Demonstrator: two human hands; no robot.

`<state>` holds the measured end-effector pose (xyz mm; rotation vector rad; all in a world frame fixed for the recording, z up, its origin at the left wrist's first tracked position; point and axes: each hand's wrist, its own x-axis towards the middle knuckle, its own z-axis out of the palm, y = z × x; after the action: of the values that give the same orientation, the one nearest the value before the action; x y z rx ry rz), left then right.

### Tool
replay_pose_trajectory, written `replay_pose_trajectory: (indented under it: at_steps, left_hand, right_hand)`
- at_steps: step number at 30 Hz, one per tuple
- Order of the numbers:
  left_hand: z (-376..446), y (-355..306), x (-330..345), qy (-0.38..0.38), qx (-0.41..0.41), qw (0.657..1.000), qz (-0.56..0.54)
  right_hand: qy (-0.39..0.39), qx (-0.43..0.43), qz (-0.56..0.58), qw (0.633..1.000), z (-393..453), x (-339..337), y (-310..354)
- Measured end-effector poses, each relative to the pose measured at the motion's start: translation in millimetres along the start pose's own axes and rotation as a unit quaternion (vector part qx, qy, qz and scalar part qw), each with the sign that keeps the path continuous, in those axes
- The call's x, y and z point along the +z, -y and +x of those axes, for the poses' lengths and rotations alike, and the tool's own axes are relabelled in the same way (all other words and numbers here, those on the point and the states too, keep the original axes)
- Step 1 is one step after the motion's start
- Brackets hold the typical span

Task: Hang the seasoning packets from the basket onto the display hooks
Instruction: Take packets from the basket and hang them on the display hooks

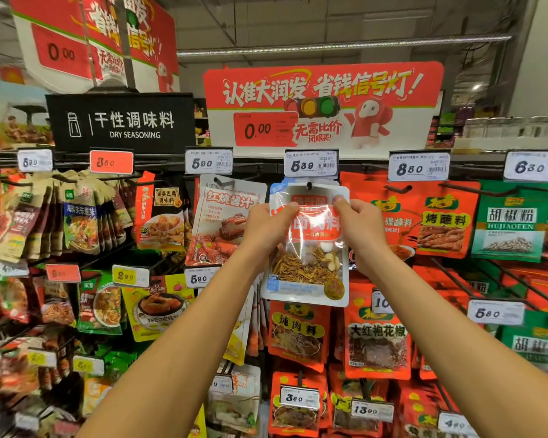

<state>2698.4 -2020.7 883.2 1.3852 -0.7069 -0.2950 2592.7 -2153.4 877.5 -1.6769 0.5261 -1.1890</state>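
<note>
A clear seasoning packet [309,254] with a red label and dried spices inside is held up against the display. Its top hole sits at the tip of a display hook [309,185] under the 5.39 price tag [311,163]. My left hand [268,229] pinches the packet's upper left part. On the other side, my right hand [361,229] pinches its upper right part. The basket is out of view.
Rows of hanging packets fill the hooks all around: a white sauce packet [225,216] to the left, red packets [424,216] to the right, more red packets [298,333] below. A black "Dry Seasoning" sign [121,123] and red promotion boards [323,105] hang above.
</note>
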Motion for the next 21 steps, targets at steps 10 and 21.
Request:
replay_pose_trajectory:
  at_steps: [10,21]
  left_hand:
    - [-16,45,-16,-0.018,0.116,0.989,0.09]
    - [43,38,7,-0.009,-0.003,0.99,0.138]
  right_hand:
    - [0.096,-0.021,-0.024,0.995,-36,-12,-33]
    - [0.0,0.086,-0.058,0.995,32,12,-46]
